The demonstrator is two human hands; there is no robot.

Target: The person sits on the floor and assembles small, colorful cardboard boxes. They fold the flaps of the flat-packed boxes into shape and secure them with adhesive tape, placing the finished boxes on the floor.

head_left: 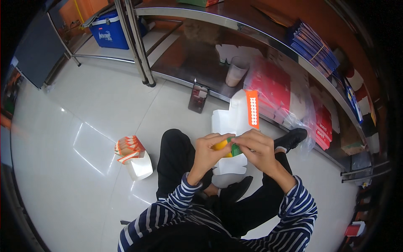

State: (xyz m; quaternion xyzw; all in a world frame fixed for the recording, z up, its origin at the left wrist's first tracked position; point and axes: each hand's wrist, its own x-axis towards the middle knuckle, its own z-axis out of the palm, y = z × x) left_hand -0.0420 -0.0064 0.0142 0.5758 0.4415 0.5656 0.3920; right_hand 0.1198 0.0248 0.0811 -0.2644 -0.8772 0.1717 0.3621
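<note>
My left hand (205, 152) and my right hand (259, 150) meet in front of me, both closed with fingertips pinching a small yellow-and-green item (236, 150). The fingers cover much of it, so I cannot tell its exact kind. Right below and beyond my hands is an open white cardboard box (238, 110) with an orange printed flap. Its lower part shows under my hands, between my legs. On the floor to my left lies a small white open carton (140, 168), against several orange-edged folded cartons (128, 147).
A phone (198, 97) leans near the metal shelf (180, 85). On the lower shelf stand a clear cup (237, 72) and plastic-wrapped red-and-white flat boxes (273, 84). Blue bundled sheets (312, 47) lie above. A blue cooler (111, 32) sits far left. My shoe (291, 137) is beside the plastic.
</note>
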